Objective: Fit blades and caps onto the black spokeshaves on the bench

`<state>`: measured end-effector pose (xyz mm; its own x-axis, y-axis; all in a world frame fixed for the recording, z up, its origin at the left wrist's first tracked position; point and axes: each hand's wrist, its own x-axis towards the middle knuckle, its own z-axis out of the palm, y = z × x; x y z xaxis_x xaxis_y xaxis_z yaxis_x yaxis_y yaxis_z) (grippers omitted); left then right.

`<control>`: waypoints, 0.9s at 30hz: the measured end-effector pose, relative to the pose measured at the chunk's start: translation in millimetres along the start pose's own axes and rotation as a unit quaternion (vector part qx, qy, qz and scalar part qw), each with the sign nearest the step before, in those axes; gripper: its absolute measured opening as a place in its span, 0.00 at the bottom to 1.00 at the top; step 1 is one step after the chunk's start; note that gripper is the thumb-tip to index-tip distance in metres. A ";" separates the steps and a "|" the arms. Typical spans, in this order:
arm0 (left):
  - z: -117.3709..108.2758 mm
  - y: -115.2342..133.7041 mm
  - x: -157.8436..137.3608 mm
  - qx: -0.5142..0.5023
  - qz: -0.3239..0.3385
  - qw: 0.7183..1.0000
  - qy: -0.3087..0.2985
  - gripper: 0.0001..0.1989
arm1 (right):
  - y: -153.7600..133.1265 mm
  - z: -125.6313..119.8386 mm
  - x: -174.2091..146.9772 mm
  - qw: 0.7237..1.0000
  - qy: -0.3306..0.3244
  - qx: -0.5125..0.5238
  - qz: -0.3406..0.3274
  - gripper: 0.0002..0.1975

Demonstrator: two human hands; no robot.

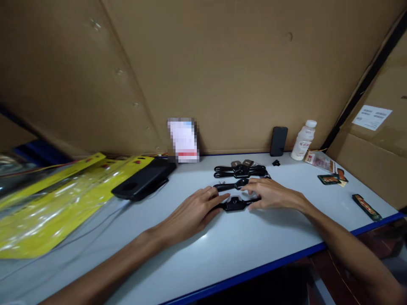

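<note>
A black two-handled spokeshave [234, 203] lies nearest me on the white table. My left hand [202, 205] is closed around its left handle, thumb below and fingers above. On the other side, my right hand [269, 194] grips the right handle. Just behind is a second black spokeshave [226, 186], its right part hidden by my right fingers. Farther back, several more black spokeshaves [224, 174] lie side by side. Flat brownish metal blades [237, 164] rest behind them. Small metal screws [221, 183] appear left of the tools, too small to make out well.
Yellow-edged clear plastic packs [73, 199] cover the left, beside a black power bank [143, 180] with a cable. A blurred-out display [183, 142], a dark phone [279, 141] and a white bottle [303, 142] stand at the back. Small dark packets [366, 207] lie right. Cardboard walls [222, 76] enclose the table.
</note>
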<state>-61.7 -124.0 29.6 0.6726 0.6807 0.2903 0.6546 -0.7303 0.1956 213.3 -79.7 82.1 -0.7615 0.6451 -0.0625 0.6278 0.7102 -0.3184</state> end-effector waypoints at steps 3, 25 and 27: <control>-2.7 2.3 0.9 -0.003 0.000 1.000 -0.006 0.19 | 3.5 -1.5 -1.5 1.000 -0.014 -0.009 -0.020 0.20; -0.3 2.2 -1.8 -0.015 -0.008 1.000 0.005 0.20 | 41.9 -32.0 -5.0 0.953 0.273 0.082 0.101 0.16; 1.7 0.9 -2.6 -0.014 -0.007 1.000 0.010 0.19 | 70.4 -40.2 -8.2 0.920 0.349 0.028 0.179 0.20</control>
<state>-62.3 -126.3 27.5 0.6564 0.6899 0.3054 0.6538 -0.7221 0.2260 270.2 -23.7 98.3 -0.2071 0.8723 0.4430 0.7935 0.4146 -0.4455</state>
